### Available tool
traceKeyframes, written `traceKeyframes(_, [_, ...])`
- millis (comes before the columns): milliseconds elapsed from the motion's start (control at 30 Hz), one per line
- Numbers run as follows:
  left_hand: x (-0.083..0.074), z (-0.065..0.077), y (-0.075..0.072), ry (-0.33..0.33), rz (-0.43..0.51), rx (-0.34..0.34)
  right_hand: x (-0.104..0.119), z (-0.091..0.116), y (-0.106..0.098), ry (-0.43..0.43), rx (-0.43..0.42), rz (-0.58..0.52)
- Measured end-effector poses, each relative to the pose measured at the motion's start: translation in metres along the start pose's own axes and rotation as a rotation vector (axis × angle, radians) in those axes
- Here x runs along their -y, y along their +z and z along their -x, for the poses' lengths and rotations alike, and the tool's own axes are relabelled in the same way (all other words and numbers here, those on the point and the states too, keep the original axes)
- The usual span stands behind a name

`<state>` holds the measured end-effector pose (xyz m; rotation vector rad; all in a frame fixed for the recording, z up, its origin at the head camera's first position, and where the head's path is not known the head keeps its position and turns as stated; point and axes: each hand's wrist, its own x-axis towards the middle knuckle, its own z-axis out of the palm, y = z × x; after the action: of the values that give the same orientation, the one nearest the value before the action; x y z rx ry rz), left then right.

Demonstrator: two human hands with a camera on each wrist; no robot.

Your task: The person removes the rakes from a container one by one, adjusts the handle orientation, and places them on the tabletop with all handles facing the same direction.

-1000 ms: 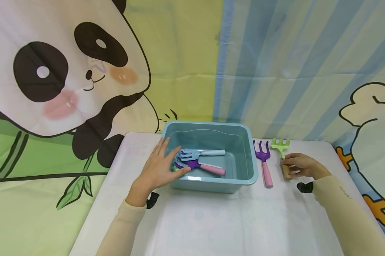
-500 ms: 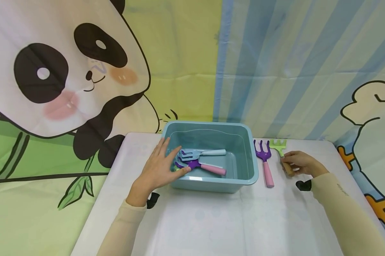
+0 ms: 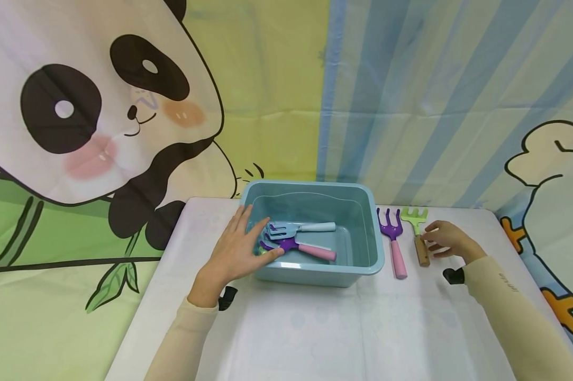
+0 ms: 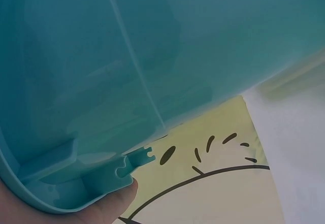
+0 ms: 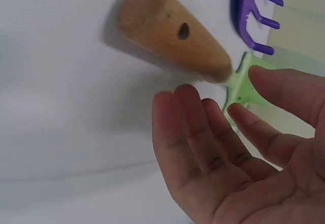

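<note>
My left hand (image 3: 238, 246) rests on the left rim of a blue-green plastic basin (image 3: 310, 185), fingers spread; the left wrist view shows the basin's wall (image 4: 127, 56) close up. Inside the basin lie a light blue hand fork (image 3: 310, 227) and a purple one with a pink handle (image 3: 315, 251), overlapping other tools at the left. My right hand (image 3: 450, 241) is just right of a small green rake (image 3: 417, 227) with a wooden handle (image 5: 175, 33). Its fingers are loosely bent, with nothing between them, apart from the handle in the right wrist view.
A purple hand fork (image 3: 393, 238) with a pink handle lies between the basin and the green rake, prongs toward the back. Everything stands on a white-covered table (image 3: 324, 333). A printed cloth (image 3: 276, 106) with a panda hangs along the table's back edge.
My right hand has let go of the green rake's wooden handle and drawn slightly to the right. The rake shifted and turned a little on the table. My left hand has stayed on the basin.
</note>
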<state>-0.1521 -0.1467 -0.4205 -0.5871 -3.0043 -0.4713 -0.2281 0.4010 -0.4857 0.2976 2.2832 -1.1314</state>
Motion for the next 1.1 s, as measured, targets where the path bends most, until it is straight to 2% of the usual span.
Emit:
traceKeyframes(233, [0.001, -0.001, 0.002, 0.005, -0.009, 0.004, 0.029, 0.015, -0.006, -0.144, -0.021, 0.077])
traceKeyframes(533, [0.001, -0.002, 0.002, 0.004, -0.005, 0.002, 0.110, 0.053, 0.000, -0.375, -0.045, 0.123])
traceKeyframes(833, [0.002, -0.002, 0.003, 0.004, -0.008, 0.006, 0.186, 0.082, 0.033, -0.498, 0.033, 0.169])
traceKeyframes(967, [0.002, -0.001, 0.002, 0.000, -0.010, 0.011, 0.214, 0.084, 0.053, -0.539, 0.094, 0.168])
traceKeyframes(1100, [0.002, -0.002, 0.002, 0.002, -0.014, 0.010, 0.235, 0.076, 0.075, -0.551, 0.140, 0.170])
